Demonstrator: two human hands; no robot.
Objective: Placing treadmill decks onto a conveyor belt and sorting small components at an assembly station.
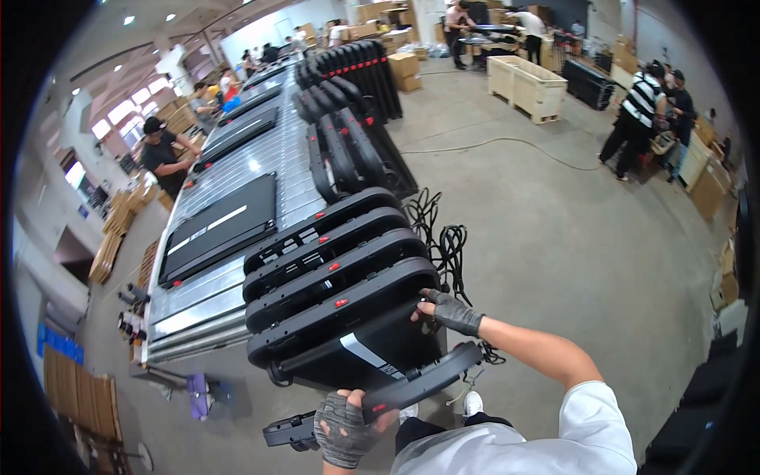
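At far L, blue bins (59,344) are seen stacked; contents can't be told. Below, flat brown cardboard (83,396) is piled. Next, on a long desk (198,321) w/ shiny slatted metal top, a flat blk slab (229,233) w/ pale stripe is laid. Along the desk's R edge, blk round-ended frames (356,259) w/ small red parts are stood on edge in a row. At bottom ctr, by the L hand (348,427), gloved fingerless in ridged grey cloth, a curved dk grey bar (431,380) is gripped near its L end, fingers wrapped round. A smooth blk panel (388,324) w/ white stripe is tilted btwn bar & nearest frame, just R of the desk's near end. Its upper R edge is met by the R hand (447,311), fingers half bent, arm stretched fwd & L; whether it's gripping can't be told. Beyond, blk cables (447,245) are looped. Farther R, an open pale-wood crate (511,89) is set on the floor (633,261), its inside mostly hidden.
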